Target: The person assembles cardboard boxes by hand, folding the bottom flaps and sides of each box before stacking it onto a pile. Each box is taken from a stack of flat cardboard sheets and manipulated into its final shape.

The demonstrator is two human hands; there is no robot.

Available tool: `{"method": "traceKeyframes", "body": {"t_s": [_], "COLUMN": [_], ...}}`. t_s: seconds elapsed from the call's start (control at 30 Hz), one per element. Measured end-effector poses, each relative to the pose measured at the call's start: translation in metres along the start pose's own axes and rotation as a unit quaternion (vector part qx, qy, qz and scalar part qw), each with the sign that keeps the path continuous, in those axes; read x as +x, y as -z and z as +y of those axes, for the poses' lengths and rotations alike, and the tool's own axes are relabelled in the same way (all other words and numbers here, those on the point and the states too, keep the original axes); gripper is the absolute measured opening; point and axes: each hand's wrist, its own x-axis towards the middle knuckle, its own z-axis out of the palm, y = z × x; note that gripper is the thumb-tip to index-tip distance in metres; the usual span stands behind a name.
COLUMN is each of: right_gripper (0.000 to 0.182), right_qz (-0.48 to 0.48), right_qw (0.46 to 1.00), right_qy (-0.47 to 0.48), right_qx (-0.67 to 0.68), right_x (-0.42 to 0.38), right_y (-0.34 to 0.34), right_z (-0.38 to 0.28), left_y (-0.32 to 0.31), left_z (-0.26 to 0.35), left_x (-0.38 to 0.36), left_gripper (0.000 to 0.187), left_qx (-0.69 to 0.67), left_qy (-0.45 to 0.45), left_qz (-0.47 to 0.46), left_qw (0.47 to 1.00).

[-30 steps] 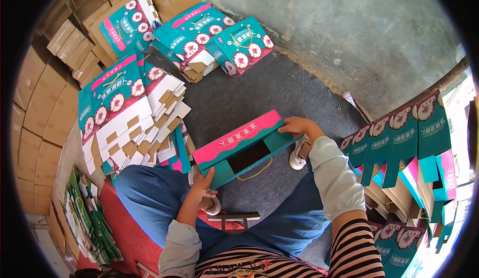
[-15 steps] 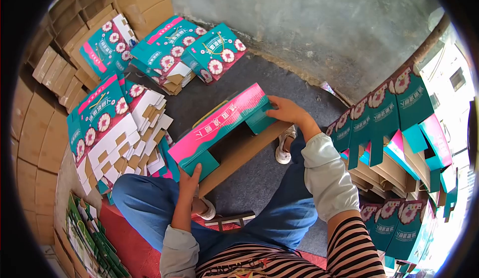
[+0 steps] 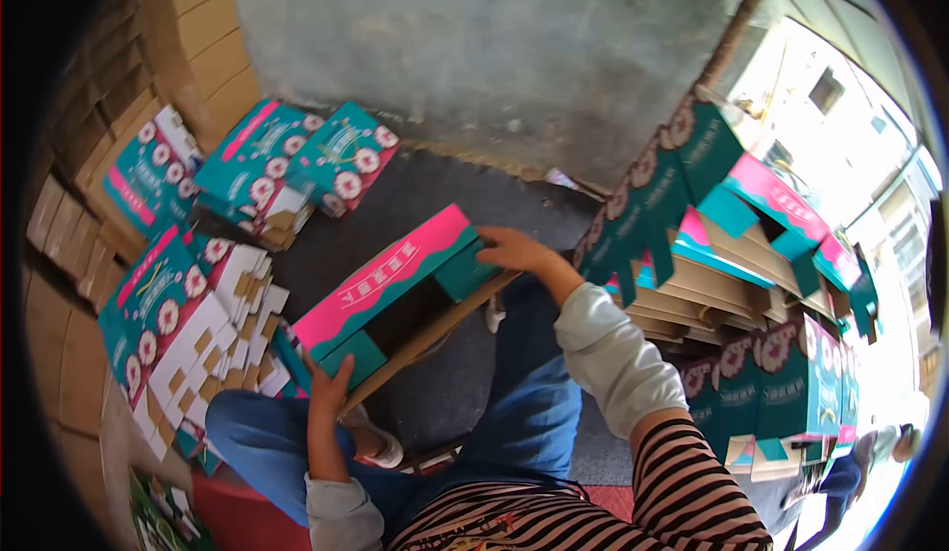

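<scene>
A pink and teal cardboard box (image 3: 390,274) is held tilted above my lap, its near side open onto a dark inside, with a brown flap along the lower edge. Gripping its lower left corner, my left hand (image 3: 329,383) has the thumb on a teal end flap. At the upper right end, my right hand (image 3: 516,252) is closed around the corner, fingers over the teal flap. The box's contents, if any, are hidden in shadow.
Flattened printed cartons (image 3: 188,324) lie fanned at left; more printed boxes (image 3: 346,159) stand near the concrete wall (image 3: 445,47). Brown cartons (image 3: 213,52) are stacked at far left. Printed boxes (image 3: 781,383) are piled high at right. A person (image 3: 848,477) shows at the lower right edge.
The view has swung to the right, so the surroundings appear further left and a person shows at the right edge. Both hands still hold the box, its open side turned slightly.
</scene>
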Motion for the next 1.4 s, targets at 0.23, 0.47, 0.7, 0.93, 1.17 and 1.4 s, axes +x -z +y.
{"method": "traceKeyframes", "body": {"t_s": [0.23,0.47,0.7,0.93,1.17,1.4], "right_gripper": [0.059,0.059,0.058,0.056,0.052,0.056], "right_qz": [0.015,0.006,0.036,0.068,0.187,0.320], "right_qw": [0.997,0.999,0.999,0.990,0.966,0.909], "right_qy": [-0.026,-0.045,0.004,-0.059,-0.073,-0.122], "right_qx": [-0.071,-0.013,-0.012,0.113,0.162,0.237], "right_x": [0.007,0.018,0.023,0.004,-0.025,-0.075], "right_y": [0.023,0.025,0.018,0.000,-0.021,-0.056], "right_z": [-0.004,0.006,0.078,0.124,0.164,0.241], "left_y": [-0.009,-0.022,-0.061,-0.086,-0.116,-0.189], "left_z": [0.019,0.004,0.001,0.013,-0.003,-0.015], "left_x": [0.008,0.022,0.047,0.059,0.099,0.171], "left_gripper": [0.061,0.065,0.064,0.065,0.064,0.081], "left_qx": [0.040,0.042,0.082,0.101,0.168,0.245], "left_qy": [0.099,0.054,-0.005,0.039,-0.079,-0.106], "left_qz": [-0.008,0.009,-0.002,-0.036,-0.050,-0.143], "left_qw": [0.994,0.998,0.997,0.993,0.981,0.953]}}
